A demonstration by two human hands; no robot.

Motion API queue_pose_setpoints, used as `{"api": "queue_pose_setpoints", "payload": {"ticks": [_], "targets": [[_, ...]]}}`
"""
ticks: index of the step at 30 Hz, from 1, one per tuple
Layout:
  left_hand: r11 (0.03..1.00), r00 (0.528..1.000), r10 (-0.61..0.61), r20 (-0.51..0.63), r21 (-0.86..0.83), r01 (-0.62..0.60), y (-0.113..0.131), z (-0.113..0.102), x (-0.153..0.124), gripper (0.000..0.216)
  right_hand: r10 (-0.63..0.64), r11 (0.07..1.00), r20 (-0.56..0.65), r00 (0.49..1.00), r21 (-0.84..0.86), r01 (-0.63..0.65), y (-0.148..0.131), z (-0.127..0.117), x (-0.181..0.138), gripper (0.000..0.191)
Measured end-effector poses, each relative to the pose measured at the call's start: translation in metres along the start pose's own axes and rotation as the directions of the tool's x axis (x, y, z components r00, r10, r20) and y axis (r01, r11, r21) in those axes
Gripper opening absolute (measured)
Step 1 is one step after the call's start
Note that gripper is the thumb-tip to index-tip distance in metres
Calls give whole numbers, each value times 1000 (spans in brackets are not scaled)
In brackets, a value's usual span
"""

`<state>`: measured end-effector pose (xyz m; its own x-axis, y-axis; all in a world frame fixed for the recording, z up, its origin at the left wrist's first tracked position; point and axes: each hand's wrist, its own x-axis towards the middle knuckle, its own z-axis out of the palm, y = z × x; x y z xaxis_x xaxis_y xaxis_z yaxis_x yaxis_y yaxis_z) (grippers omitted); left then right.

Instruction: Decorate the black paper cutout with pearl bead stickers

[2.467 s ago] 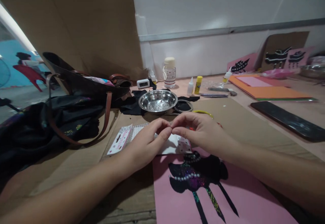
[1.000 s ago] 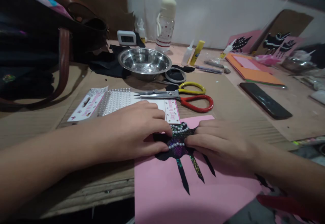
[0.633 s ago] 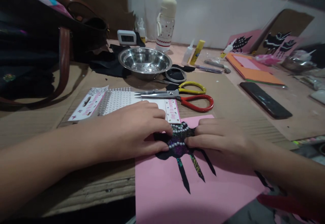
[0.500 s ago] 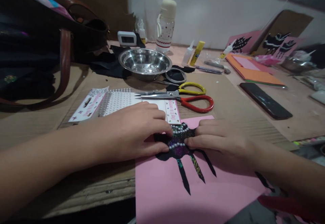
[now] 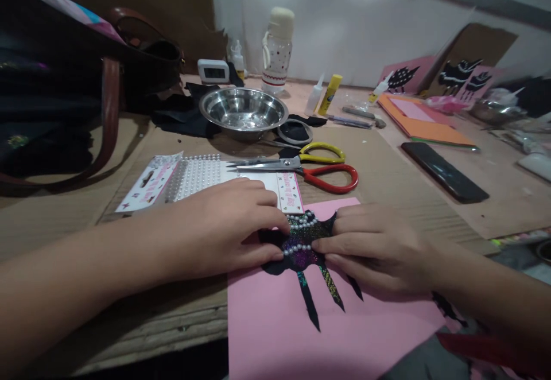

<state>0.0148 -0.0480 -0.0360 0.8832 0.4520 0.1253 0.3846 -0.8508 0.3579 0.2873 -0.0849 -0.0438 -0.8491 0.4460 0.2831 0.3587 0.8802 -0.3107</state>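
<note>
A black paper cutout [image 5: 301, 262] with glitter patches and pointed strips hanging from it lies on a pink sheet of paper [image 5: 275, 322]. Rows of small pearls cross it, among them a lower pearl strip [image 5: 298, 249]. At the left end of that strip my left hand [image 5: 241, 219] rests with thumb and forefinger bent onto the cutout. From the other side, my right hand [image 5: 379, 248] has its fingers drawn together, the forefinger's tip at the strip's right end. Behind my left hand lies a card of pearl stickers [image 5: 198, 174], partly covered by the hand.
Scissors [image 5: 329, 178] with red and yellow handles lie across the card. Behind stand a steel bowl [image 5: 243, 110], a bottle [image 5: 278, 53], and a glue stick [image 5: 330, 94]. A dark phone [image 5: 445, 171] lies right, near orange paper [image 5: 447, 133]. A black bag [image 5: 47, 81] sits left.
My right thumb has come down lower, beside the cutout, covering more of the rightmost strip. My left hand keeps its place on the cutout. The whole view has shifted slightly.
</note>
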Motion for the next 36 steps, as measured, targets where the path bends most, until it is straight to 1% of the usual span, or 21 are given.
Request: {"api": "queue_pose_setpoints", "payload": {"ticks": [4,11,14,16,18,19,21,23,25,26,27,28,29,31,32,34,36], "targets": [[1000,1000,0,3,1,0,0,1,0,14,-18,1000,3,1000,20,18,0,0,0,15],[1000,1000,-7,23,-2,7,0,0,0,14,-99,982,5,995,-161,98,-6,2,-2,20],[1000,1000,2,28,-7,-2,2,-3,0,16,-21,988,10,1000,-152,23,-9,-4,0,17],[999,1000,-4,23,-36,5,3,-7,0,18,39,993,-31,999,-108,-42,-9,-11,5,19],[998,1000,-20,9,-66,20,4,-13,-1,20,61,995,-77,995,-72,-66,-9,-20,14,23],[997,999,-42,-18,-59,41,3,-17,-1,20,71,994,-89,994,-73,-77,-8,-25,20,24],[993,985,-111,-132,17,114,-4,-24,-2,20,106,983,-91,990,-138,-118,-8,-34,37,22],[959,928,-190,-321,143,246,-17,-30,-4,21,175,950,-56,983,-251,-184,-9,-42,58,15],[915,881,-215,-421,229,332,-35,-33,-7,24,263,906,3,965,-343,-246,-9,-47,81,10],[901,859,-200,-472,255,350,-44,-33,-8,23,306,888,15,952,-366,-279,-8,-47,91,13],[892,849,-201,-489,267,366,-51,-32,-9,22,339,875,16,941,-374,-308,-5,-45,100,15],[884,844,-208,-494,274,379,-57,-31,-9,21,341,874,-4,940,-368,-318,0,-40,107,16],[881,850,-202,-486,289,374,-61,-29,-9,20,320,881,-44,946,-355,-314,7,-34,111,18],[881,872,-195,-449,311,357,-64,-24,-7,19,233,902,-174,957,-330,-279,26,-17,112,21],[882,883,-192,-428,320,347,-63,-21,-5,19,191,911,-200,961,-329,-249,36,-8,110,21],[882,899,-206,-387,324,342,-60,-18,-2,20,155,915,-191,969,-343,-214,52,7,104,21],[880,907,-238,-347,319,352,-57,-17,1,21,164,918,-176,971,-332,-216,59,13,98,22]]}}
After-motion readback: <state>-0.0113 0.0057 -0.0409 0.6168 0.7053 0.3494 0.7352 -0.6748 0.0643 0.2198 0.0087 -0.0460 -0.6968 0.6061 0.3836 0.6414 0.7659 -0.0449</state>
